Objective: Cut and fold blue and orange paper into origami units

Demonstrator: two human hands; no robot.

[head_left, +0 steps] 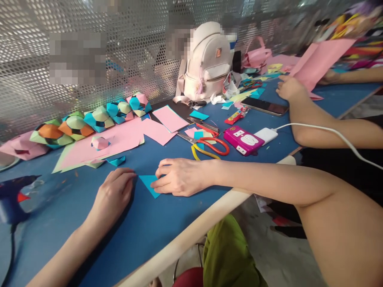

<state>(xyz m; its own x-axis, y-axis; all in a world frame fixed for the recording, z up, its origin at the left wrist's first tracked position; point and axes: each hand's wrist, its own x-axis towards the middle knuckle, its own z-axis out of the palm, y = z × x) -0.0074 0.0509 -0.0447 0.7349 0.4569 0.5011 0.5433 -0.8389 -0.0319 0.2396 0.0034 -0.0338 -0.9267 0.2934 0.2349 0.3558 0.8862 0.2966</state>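
Note:
A blue paper triangle (149, 185) lies on the blue tabletop, partly covered by my right hand (182, 177). My right fingers are bent over the paper and press on it. Just left of the paper's pointed corner, my left hand (116, 185) rests on the table with its fingers curled together. Whatever may be inside those fingers is hidden. A small folded blue paper piece (116, 161) and a pale green one (95, 163) sit beyond my left hand. Past my right hand lie scissors (214, 145) with red and yellow handles.
Several paper balls (101, 118) line the mesh wall behind pink sheets (119, 135). A glue gun (14, 195) stands at left. Right of the scissors are a magenta power strip (239, 137), a white charger (266, 136) and a phone (265, 106). Another person's hand (291, 87) is near pink paper.

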